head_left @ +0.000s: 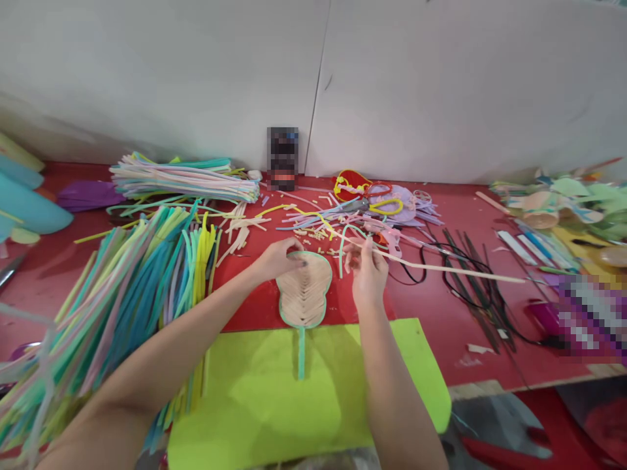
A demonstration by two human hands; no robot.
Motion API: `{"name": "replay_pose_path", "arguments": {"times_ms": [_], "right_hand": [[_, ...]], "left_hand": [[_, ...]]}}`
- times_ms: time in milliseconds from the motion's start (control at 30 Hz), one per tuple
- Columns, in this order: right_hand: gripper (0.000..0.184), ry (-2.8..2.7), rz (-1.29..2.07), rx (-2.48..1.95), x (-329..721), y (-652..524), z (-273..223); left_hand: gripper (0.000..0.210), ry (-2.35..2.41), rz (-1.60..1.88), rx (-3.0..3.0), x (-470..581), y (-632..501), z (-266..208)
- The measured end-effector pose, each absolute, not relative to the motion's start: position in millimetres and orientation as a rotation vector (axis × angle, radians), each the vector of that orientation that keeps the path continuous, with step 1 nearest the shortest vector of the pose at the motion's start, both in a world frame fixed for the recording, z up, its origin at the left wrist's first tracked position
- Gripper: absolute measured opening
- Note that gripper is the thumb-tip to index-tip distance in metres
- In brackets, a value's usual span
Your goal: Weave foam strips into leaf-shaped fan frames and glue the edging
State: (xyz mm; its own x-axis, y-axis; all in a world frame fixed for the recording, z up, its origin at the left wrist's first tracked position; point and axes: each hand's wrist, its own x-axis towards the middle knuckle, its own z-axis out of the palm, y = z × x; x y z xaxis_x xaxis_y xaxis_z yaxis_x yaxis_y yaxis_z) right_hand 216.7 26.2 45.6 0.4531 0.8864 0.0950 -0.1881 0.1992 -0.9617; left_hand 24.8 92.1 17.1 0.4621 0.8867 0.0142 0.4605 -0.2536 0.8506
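A small fan-shaped piece (304, 294) made of beige pipe cleaners in a slanting weave, with a pale green rim and a green stem, lies at the middle of the work area. My left hand (281, 259) grips its upper left edge; the fingertips are partly hidden. To the right of the piece, my right hand (368, 269) is raised and closed on a long beige pipe cleaner (455, 269), which stretches far to the right. A bent green pipe cleaner (341, 258) arches beside the right fingers; whether they hold it too is unclear.
Bundles of coloured pipe cleaners (142, 294) cover the left, with another stack (183, 179) behind. Yellow-handled scissors (385, 207) lie among purple strips, near short beige cuttings (313, 234). A lime-green sheet (264, 398) hangs over the front edge. Dark rods and a black cable (470, 277) lie right.
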Motion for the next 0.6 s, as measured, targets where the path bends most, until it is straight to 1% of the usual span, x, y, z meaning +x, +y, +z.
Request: {"name": "replay_pose_path", "arguments": {"times_ms": [100,267,400,533,600], "right_hand": [[0.035,-0.718,0.896,-1.068,219,26,48],[0.028,-0.727,0.976,-0.931,215,19,58],[0.024,-0.918,1.102,-0.874,195,7,62],[0.029,-1.208,1.419,-0.831,168,-2,55],[0.031,-1.312,1.492,-0.872,159,-3,50]], "left_hand": [[0.03,0.949,0.707,1.546,20,94,27],[0.036,0.743,0.953,0.947,20,92,41],[0.048,0.654,0.94,0.791,27,83,42],[0.052,0.677,0.829,0.737,27,75,40],[0.053,0.689,0.747,0.732,25,71,40]]}}
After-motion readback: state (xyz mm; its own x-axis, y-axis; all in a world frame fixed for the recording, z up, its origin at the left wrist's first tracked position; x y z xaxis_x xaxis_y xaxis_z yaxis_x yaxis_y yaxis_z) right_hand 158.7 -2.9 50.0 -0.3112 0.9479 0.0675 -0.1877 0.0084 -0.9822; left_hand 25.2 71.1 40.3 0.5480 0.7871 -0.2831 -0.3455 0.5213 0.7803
